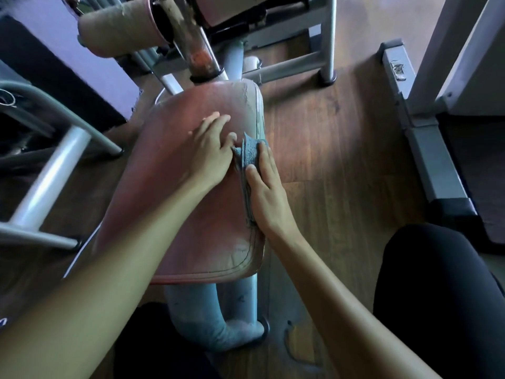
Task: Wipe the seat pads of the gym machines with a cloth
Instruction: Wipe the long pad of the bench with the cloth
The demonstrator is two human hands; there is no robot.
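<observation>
A worn reddish seat pad (175, 192) with cracked piping fills the middle of the view, mounted on a grey tube frame. My left hand (210, 149) lies flat on the pad's upper middle, fingers spread, holding nothing. A folded blue-grey cloth (247, 157) is pressed against the pad's right edge. My right hand (266, 192) lies on top of the cloth, fingers pointing away from me, holding it against the seat's side. The cloth's lower part is hidden under that hand.
A padded roller (120, 28) and rusty post (196, 50) rise behind the seat. Grey frame bars (46, 181) stand at the left, another machine's base (426, 143) at the right. Wooden floor (341, 160) lies between. My knees in black show at the bottom.
</observation>
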